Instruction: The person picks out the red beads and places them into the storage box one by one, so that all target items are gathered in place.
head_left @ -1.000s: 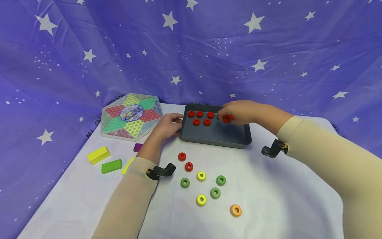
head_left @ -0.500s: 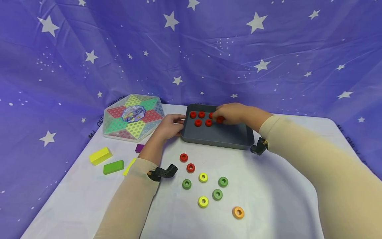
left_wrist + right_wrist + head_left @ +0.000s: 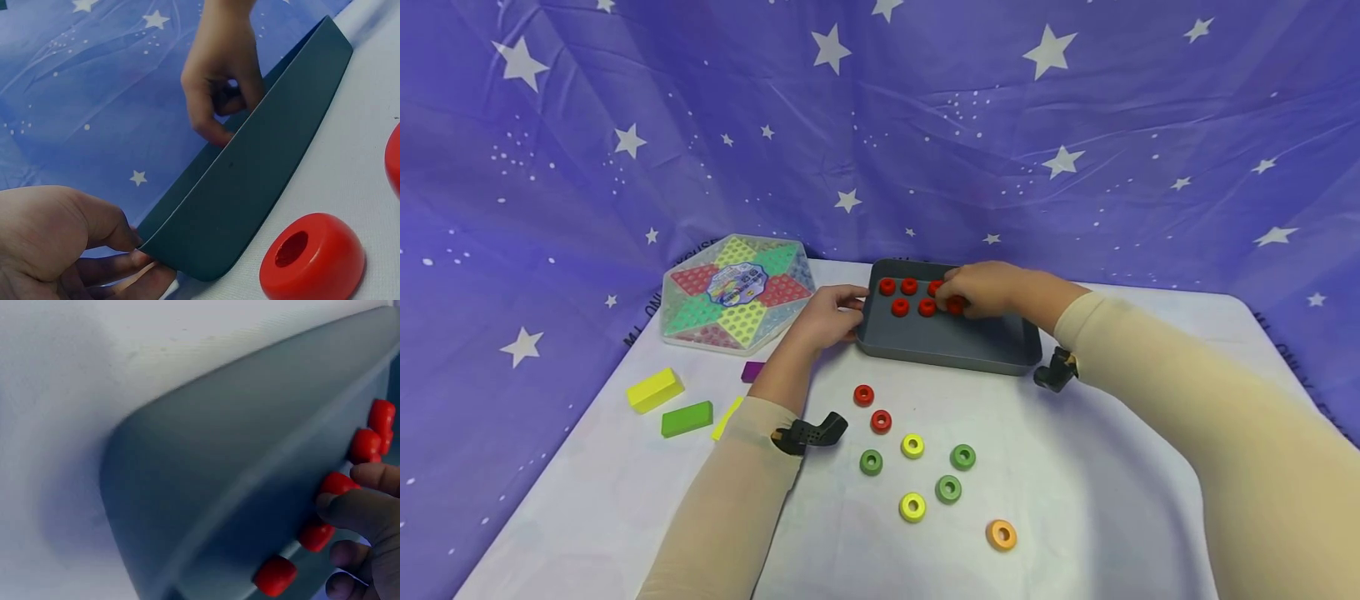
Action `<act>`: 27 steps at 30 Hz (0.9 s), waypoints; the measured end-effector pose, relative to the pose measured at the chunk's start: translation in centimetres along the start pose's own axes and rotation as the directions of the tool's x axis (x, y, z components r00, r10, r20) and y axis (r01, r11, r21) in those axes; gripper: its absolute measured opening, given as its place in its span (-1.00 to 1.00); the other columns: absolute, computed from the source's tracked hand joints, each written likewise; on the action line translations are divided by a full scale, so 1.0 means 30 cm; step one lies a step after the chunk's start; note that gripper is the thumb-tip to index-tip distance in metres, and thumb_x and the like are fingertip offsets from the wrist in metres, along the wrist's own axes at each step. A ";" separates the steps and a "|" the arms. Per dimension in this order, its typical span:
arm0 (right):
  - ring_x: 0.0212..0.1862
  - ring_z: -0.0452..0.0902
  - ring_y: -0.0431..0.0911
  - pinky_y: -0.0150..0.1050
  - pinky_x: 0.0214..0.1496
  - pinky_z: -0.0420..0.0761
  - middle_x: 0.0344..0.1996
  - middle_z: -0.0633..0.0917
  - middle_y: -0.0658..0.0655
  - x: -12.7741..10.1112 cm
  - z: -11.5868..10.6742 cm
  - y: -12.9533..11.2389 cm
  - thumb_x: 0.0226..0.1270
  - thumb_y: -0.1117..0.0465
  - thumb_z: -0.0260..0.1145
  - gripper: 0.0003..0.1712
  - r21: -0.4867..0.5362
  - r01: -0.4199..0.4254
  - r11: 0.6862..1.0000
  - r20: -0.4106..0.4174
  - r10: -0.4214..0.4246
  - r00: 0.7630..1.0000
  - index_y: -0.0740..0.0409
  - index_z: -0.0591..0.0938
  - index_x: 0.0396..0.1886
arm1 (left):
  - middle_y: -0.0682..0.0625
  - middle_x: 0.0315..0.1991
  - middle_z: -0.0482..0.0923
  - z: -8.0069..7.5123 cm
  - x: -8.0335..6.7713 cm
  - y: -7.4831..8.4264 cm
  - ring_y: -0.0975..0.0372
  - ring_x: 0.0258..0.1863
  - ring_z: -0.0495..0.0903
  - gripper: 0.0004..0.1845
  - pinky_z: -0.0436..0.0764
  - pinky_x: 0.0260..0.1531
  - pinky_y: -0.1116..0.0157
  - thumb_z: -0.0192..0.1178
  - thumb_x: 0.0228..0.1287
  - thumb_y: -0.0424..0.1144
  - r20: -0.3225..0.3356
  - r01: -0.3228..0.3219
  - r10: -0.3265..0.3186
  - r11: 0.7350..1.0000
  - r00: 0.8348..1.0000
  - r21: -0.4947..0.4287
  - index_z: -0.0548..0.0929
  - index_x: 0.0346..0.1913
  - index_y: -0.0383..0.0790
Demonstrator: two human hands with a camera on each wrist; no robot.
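Observation:
In the head view my left hand (image 3: 829, 317) is at the left end of a dark grey tray (image 3: 943, 360). The left wrist view shows its thumb and fingers gripping the tray's corner. My right hand (image 3: 988, 287) reaches down inside the tray and pinches a red ring-shaped bead (image 3: 338, 483) between thumb and finger. That bead is low in the tray, partly covered by the fingers. Beside it several more red beads (image 3: 900, 307) form two rows along the tray's left and back part.
Loose on the white table (image 3: 1075, 517) lie two red beads (image 3: 863, 395), yellow ones (image 3: 912, 507), green ones (image 3: 948, 489) and an orange one (image 3: 1002, 535). Left are a Chinese checkers box (image 3: 737, 292), a yellow block (image 3: 655, 390), a green block (image 3: 687, 419) and a partly hidden purple block (image 3: 751, 372).
Since a second ago my right hand has moved left and lowered its red bead to the end of the front row. Over the last half second it has hardly moved. The left hand stays put.

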State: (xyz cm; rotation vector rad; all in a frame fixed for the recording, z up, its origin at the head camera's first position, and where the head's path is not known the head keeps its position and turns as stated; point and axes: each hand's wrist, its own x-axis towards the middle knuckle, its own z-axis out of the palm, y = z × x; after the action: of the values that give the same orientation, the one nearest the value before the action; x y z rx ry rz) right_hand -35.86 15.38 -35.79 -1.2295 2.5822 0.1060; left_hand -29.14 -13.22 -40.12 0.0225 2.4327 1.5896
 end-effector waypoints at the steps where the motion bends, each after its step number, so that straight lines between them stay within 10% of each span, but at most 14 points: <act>1: -0.17 0.50 -0.03 -0.08 -0.11 0.59 -0.14 0.59 0.01 -0.006 -0.010 -0.002 0.16 0.40 0.41 -0.55 0.003 0.000 1.000 0.000 0.000 1.000 -0.19 0.68 -0.04 | -0.21 0.12 0.57 0.000 -0.001 0.000 0.03 -0.08 0.67 -0.50 0.74 -0.24 0.21 0.09 0.37 -0.42 -0.001 0.001 -0.001 1.000 1.000 -0.003 0.55 0.36 -0.19; 5: 0.17 0.55 0.07 0.09 0.19 0.58 0.09 0.66 0.07 -0.039 -0.071 -0.017 0.16 0.35 0.45 -0.53 0.018 -0.019 1.000 -0.015 0.019 1.000 -0.13 0.70 0.05 | -0.21 0.12 0.57 0.000 0.001 -0.003 0.03 -0.09 0.67 -0.50 0.73 -0.25 0.20 0.10 0.37 -0.43 -0.003 0.001 -0.001 1.000 1.000 -0.006 0.55 0.36 -0.18; 13: 0.05 0.59 -0.04 0.03 0.14 0.60 -0.02 0.71 -0.04 -0.115 -0.151 -0.098 0.26 0.23 0.44 -0.67 0.065 0.014 0.998 -0.079 -0.009 0.997 -0.11 0.69 0.02 | -0.22 0.13 0.56 -0.006 -0.002 0.003 0.01 -0.06 0.66 -0.49 0.74 -0.22 0.18 0.08 0.37 -0.42 0.002 -0.009 0.009 1.000 1.000 -0.003 0.53 0.37 -0.22; 20: -0.06 0.61 -0.12 -0.12 0.01 0.65 -0.12 0.73 -0.08 -0.154 -0.046 -0.234 0.27 0.10 0.48 -0.66 0.197 0.101 0.975 -0.067 -0.090 0.994 -0.12 0.70 0.04 | -0.21 0.13 0.56 -0.004 -0.001 -0.005 0.01 -0.06 0.65 -0.50 0.74 -0.22 0.18 0.09 0.37 -0.42 -0.002 -0.003 0.003 1.000 1.000 0.002 0.54 0.36 -0.21; 27: -0.20 0.53 -0.20 -0.17 -0.05 0.64 -0.07 0.62 -0.07 -0.159 0.047 -0.356 0.24 -0.05 0.48 -0.59 0.090 0.150 0.985 -0.181 -0.132 0.974 -0.19 0.70 0.09 | -0.20 0.12 0.57 0.003 0.001 -0.004 0.01 -0.04 0.65 -0.50 0.74 -0.22 0.17 0.09 0.36 -0.41 -0.006 -0.011 0.012 1.000 1.000 0.011 0.55 0.35 -0.19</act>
State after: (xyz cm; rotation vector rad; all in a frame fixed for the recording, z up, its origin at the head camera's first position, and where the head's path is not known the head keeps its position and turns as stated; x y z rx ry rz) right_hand -24.48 12.44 -35.23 -1.4370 2.5962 -0.1700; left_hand -29.14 -13.20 -40.27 0.0337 2.4499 1.5836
